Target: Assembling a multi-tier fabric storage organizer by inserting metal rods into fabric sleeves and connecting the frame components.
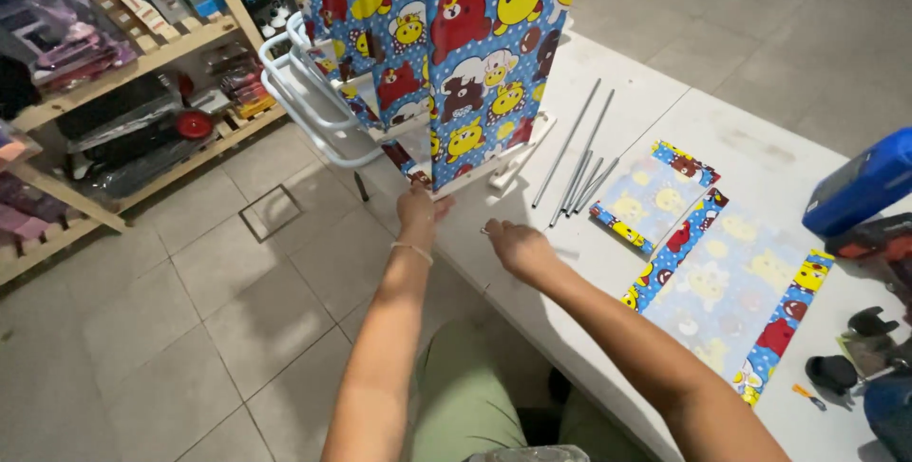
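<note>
A tall fabric cabinet (456, 54) covered in blue cloth with yellow and red cartoon animals stands on the white table (655, 92). My left hand (418, 206) grips the bottom front corner of its frame. My right hand (518, 245) hovers just right of it at the table's edge, fingers pinched on a small metal part (486, 230). Several thin grey metal rods (579, 163) lie on the table behind my right hand.
Two flat patterned fabric panels (655, 198) (731, 301) lie to the right. A blue box (860, 191) and dark tools (855, 353) sit at the far right. White tube racks (304, 101) stick out of the cabinet's left side. Wooden shelves (123, 63) with goods stand at left, on a tiled floor.
</note>
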